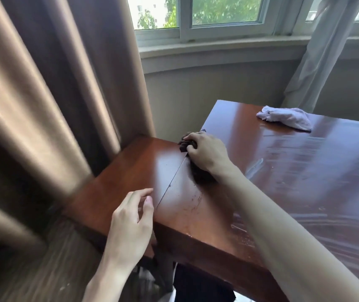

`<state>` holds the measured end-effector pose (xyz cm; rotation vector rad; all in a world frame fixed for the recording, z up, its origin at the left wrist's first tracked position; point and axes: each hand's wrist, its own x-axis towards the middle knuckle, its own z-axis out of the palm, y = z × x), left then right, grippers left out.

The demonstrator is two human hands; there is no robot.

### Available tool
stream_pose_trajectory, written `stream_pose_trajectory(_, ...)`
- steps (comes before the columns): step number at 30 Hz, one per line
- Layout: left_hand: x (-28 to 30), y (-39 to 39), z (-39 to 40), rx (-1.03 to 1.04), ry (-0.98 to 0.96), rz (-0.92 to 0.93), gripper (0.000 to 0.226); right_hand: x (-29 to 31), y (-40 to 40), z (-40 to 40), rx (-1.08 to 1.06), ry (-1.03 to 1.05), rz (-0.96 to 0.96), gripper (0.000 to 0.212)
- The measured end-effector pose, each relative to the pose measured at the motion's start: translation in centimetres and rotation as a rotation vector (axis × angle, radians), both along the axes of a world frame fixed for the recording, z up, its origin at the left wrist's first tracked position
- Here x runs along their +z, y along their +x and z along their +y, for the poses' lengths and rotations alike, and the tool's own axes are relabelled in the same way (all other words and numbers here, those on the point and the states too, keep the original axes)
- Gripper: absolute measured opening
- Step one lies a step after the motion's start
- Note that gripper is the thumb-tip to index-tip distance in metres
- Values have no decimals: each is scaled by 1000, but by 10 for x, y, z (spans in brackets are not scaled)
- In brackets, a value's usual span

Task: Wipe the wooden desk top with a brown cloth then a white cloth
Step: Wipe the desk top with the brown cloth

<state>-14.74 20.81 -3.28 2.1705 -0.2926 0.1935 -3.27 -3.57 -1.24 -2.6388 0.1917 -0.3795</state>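
Observation:
The reddish wooden desk top (305,171) shines with wet streaks on its right part. My right hand (204,152) grips a dark brown cloth (201,177) and presses it onto the desk's left edge, where it meets a lower side table. Most of the cloth is hidden under the hand. My left hand (132,221) hovers relaxed and empty over the near corner of the lower surface. A crumpled white cloth (287,119) lies at the desk's far side.
A lower wooden side table (126,175) butts against the desk's left edge. Brown curtains (54,94) hang close on the left. A window sill (217,49) and a pale sheer curtain (318,62) stand behind the desk.

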Motion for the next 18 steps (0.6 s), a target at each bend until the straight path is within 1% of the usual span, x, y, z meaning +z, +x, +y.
stream_pose_trajectory(2, -2, -1, 7, 33, -8, 4, 24, -4, -27, 34, -6, -40, -15, 35)
stream_pose_trajectory(3, -3, -1, 9, 48, -12, 4, 24, -7, -46, 49, 42, -45, -43, 35)
stream_pose_trajectory(5, -1, 1, 8, 67, -31, 7, 23, -6, -88, 68, 229, -1, -92, 39)
stream_pose_trajectory(7, 1, -1, 8, 59, -39, 4, 22, 2, -107, 61, 439, 101, -41, 42)
stream_pose_trajectory(8, 1, -4, 10, 51, -39, 0, 22, 6, -102, 50, 494, 119, -15, 43)
stream_pose_trajectory(9, 2, -6, 13, 42, -39, 5, 22, 10, -91, 38, 484, 110, -3, 43)
stream_pose_trajectory(10, 1, -10, 17, 34, -42, 19, 22, 12, -76, 27, 408, 90, -3, 42)
stream_pose_trajectory(13, -3, -20, 32, 51, -78, 51, 23, 5, -34, 23, 64, 48, -6, 37)
stream_pose_trajectory(14, -5, -21, 36, 67, -86, 54, 22, 2, -30, 35, -3, 25, -10, 36)
stream_pose_trajectory(16, -7, -22, 40, 86, -84, 64, 22, -1, -49, 65, -29, -4, -29, 33)
stream_pose_trajectory(18, -4, -21, 41, 98, -83, 55, 22, -6, -86, 85, 118, 3, -89, 34)
